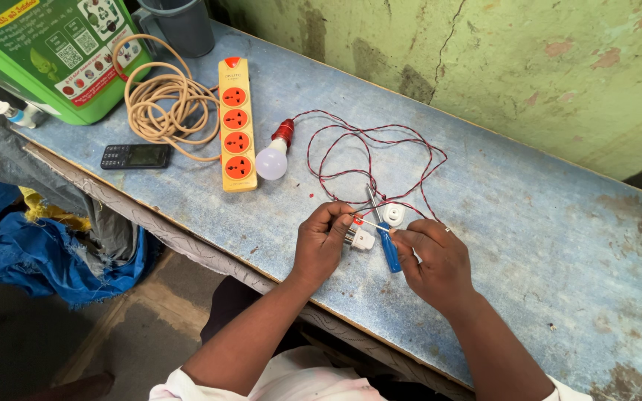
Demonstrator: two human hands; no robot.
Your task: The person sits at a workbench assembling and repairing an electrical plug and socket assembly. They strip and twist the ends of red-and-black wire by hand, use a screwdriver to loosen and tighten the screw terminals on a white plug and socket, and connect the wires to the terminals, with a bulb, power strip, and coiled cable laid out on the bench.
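Near the front edge of the worn blue table (529, 223), a small white plug (360, 238) is pinched in the fingers of the left hand (321, 241). A thin wire end is held between the fingers of the right hand (436, 263), closed narrowly, just beside a blue-handled screwdriver (386, 241) lying against the plug. Twisted red wire (369, 152) is looped behind, toward the wall edge, joined to a white bulb (273, 160). An orange power strip (235, 126) is laid beside it.

Power strip (235, 125) on the table (529, 223), coiled cord (163, 100) left of it, bulb (273, 160) right, phone (135, 156) nearer the edge.
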